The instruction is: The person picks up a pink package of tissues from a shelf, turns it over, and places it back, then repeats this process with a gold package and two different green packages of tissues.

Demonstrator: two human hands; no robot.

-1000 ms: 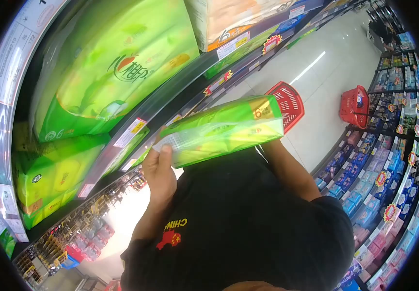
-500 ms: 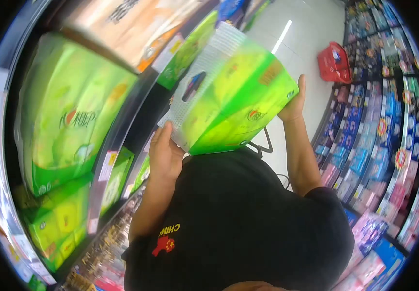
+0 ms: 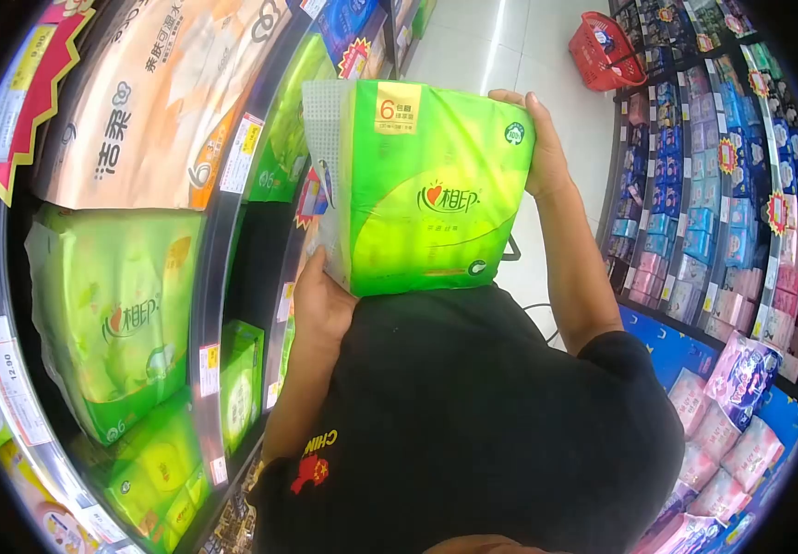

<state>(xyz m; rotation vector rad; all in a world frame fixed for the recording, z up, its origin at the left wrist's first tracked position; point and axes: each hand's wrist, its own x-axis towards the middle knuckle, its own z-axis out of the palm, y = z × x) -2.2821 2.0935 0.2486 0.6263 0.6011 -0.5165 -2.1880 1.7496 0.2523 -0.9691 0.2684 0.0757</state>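
Observation:
In front of my chest I hold a bright green tissue pack point(image 3: 436, 198), its broad printed face turned up toward me. White dotted plastic wrap point(image 3: 330, 138) sticks out along its left side. My left hand point(image 3: 327, 305) grips the lower left corner at that wrap, the fingers partly hidden by the pack. Around the upper right edge is closed my right hand point(image 3: 545, 148), with fingertips showing at the top corner. A similar green tissue pack point(image 3: 126, 323) lies on the shelf to the left.
Shelving with price tags point(image 3: 242, 152) runs along my left, bearing an orange-and-cream tissue pack point(image 3: 163, 83). A red shopping basket point(image 3: 606, 54) stands on the pale floor point(image 3: 463, 46) ahead. Shelves of packets point(image 3: 694, 175) and pink packs point(image 3: 717, 434) line the right.
The tissue pack has turned in my hands, from tilted with two faces showing to nearly upright with its front face toward me. My right hand has moved up slightly. The view has shifted too.

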